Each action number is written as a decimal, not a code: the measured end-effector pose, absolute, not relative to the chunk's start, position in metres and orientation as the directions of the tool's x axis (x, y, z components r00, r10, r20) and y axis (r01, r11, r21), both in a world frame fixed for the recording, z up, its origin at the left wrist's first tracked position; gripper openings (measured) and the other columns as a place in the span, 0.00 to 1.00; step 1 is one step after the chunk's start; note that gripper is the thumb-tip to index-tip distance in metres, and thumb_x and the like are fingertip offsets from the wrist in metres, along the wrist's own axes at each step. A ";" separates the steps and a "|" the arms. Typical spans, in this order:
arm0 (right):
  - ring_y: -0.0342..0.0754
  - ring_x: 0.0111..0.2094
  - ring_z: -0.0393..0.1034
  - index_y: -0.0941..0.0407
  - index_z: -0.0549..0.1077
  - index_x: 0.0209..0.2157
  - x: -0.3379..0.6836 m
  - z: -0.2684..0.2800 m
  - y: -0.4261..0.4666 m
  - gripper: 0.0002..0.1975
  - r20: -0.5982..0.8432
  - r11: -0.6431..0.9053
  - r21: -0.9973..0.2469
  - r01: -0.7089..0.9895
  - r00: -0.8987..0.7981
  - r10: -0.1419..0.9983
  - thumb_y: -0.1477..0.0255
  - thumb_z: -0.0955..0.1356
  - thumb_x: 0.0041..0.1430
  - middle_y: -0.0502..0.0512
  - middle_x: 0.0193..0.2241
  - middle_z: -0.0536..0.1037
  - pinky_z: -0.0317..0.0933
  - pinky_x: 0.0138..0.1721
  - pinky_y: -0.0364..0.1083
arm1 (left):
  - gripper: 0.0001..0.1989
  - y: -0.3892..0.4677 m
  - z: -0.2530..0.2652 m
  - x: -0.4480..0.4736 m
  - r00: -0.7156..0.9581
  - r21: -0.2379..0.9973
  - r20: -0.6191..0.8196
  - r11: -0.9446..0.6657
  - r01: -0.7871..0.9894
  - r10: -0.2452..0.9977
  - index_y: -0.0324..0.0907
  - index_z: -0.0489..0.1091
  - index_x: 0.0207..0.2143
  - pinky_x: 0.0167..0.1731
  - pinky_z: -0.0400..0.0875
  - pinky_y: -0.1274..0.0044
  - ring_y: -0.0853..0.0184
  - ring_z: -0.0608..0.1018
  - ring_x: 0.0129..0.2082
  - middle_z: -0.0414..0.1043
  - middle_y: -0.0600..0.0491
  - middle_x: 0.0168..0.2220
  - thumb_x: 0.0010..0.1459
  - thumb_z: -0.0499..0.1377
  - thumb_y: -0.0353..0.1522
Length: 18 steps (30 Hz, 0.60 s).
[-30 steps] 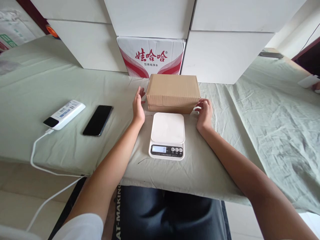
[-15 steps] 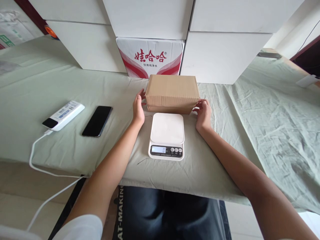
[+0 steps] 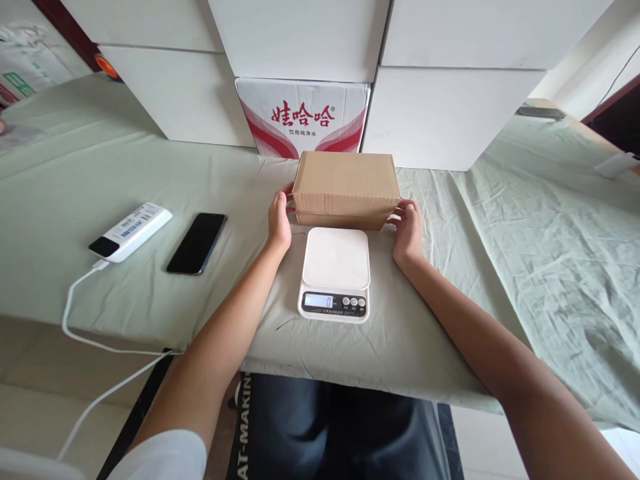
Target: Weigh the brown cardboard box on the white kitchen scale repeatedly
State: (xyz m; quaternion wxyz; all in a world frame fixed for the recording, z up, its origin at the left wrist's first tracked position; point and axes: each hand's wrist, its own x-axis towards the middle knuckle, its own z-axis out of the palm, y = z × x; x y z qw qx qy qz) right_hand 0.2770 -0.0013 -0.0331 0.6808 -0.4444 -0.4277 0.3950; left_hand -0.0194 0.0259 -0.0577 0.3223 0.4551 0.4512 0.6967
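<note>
A brown cardboard box (image 3: 346, 177) rests on the cloth-covered table behind a white kitchen scale (image 3: 337, 259). My left hand (image 3: 280, 217) grips the box's left side, its fingertips partly hidden behind the edge. At the opposite side, my right hand (image 3: 409, 230) holds the lower right corner with bent fingers. The scale stands between my forearms, its plate bare and its lit display reading 0.
To the left lie a black smartphone (image 3: 197, 243) and a white power bank (image 3: 131, 232) with a white cable (image 3: 70, 313) running off the table edge. Stacked white cartons (image 3: 435, 113) and a red-and-white printed carton (image 3: 303, 119) form a wall at the back.
My left fingers have drawn in closer around the box's left side. The box and scale keep their places; the whole view has shifted slightly.
</note>
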 end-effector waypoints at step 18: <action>0.47 0.43 0.77 0.48 0.71 0.36 0.279 -0.034 -0.002 0.22 0.267 0.304 -0.945 -0.117 0.256 0.929 0.44 0.69 0.65 0.51 0.41 0.78 0.74 0.37 0.45 | 0.41 0.031 -0.062 -0.018 -0.375 0.925 0.330 -0.376 -0.052 0.866 0.44 0.82 0.54 0.40 0.82 0.72 0.53 0.87 0.54 0.87 0.41 0.54 0.64 0.57 0.68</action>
